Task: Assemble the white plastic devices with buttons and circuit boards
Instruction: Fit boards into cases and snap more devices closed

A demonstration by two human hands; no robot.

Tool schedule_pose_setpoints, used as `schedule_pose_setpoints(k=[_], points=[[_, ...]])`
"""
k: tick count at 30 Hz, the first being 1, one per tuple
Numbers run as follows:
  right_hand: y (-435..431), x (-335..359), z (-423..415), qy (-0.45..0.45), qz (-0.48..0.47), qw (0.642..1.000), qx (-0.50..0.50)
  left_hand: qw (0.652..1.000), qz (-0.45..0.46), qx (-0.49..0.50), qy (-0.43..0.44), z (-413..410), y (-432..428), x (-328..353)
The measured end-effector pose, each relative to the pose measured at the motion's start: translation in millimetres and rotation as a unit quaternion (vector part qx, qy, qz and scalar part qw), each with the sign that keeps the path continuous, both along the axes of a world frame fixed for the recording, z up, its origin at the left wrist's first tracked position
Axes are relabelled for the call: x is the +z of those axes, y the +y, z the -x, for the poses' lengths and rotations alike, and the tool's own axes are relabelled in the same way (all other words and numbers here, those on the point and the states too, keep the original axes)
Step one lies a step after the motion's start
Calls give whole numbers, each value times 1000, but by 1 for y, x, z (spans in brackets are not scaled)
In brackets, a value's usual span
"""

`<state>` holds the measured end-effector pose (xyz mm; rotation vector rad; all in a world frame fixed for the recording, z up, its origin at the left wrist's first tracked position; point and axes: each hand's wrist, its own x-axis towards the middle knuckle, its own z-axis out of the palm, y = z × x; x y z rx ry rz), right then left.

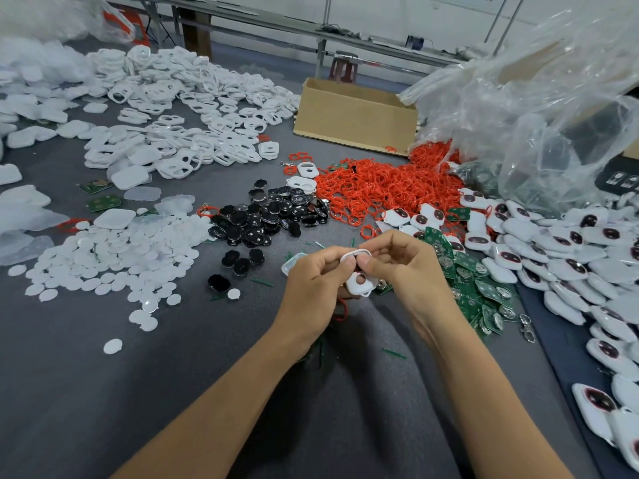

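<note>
The left hand (316, 285) and right hand (397, 267) pinch one white shell (361, 285) between them — long axis running away from the person — circuit boards (484, 288) lying nearest the right.

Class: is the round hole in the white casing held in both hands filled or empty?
Empty, apparently: the white casing, gripped by left hand and right hand, shows no dark button in its hole.

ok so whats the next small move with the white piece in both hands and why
Probably press the white frame down onto the white shell with both thumbs. The left hand and right hand both pinch the pair, and the frame looks tilted off the shell, not flush. The shell's round hole looks empty, so a button likely follows.
</note>
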<state>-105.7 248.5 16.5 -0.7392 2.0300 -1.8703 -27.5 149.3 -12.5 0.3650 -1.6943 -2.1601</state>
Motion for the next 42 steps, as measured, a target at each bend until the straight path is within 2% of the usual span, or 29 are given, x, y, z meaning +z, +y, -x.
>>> schedule_pose_setpoints(k=[6,11,13,17,19,23,25,27,30,32,35,36,38,40,42], points=[[-1,-3,0,24,-2,1000,-7,999,-48,-7,-6,0,-1,3],[-3,-5,-2,39,-11,999,-6,999,-28,20,-15,2,-3,0],[-4,-7,-4,61,-21,998,-21,999,18,44,-20,2,-3,-4],[-12,-17,-7,158,-105,978,-86,973,199,110,-27,3,-2,-8],[-15,-21,-11,208,-117,964,-122,964,232,132,-21,5,-2,-8],[-17,-26,-17,375,-131,906,-143,955,220,196,-22,5,-5,-7],[-18,-28,-18,400,-150,898,-105,958,191,214,-12,4,-8,-6],[-17,-28,-17,406,-170,893,-87,978,111,175,-2,4,-9,-5],[-12,-21,-15,362,-138,918,-84,995,-35,88,18,4,-6,1],[-8,-18,-14,308,-124,942,-54,995,-67,70,17,3,-3,5],[-6,-19,-7,271,-129,952,-67,994,-78,76,17,2,-5,5],[-6,-18,-5,228,-109,965,-71,994,-72,81,18,1,-7,4],[-6,-15,-5,78,-17,996,-39,994,-62,87,22,0,-10,4],[-5,-14,-6,-58,54,997,11,994,-76,79,22,-1,-13,4],[-4,-13,-7,-129,93,986,49,994,-100,45,24,-1,-14,3]])
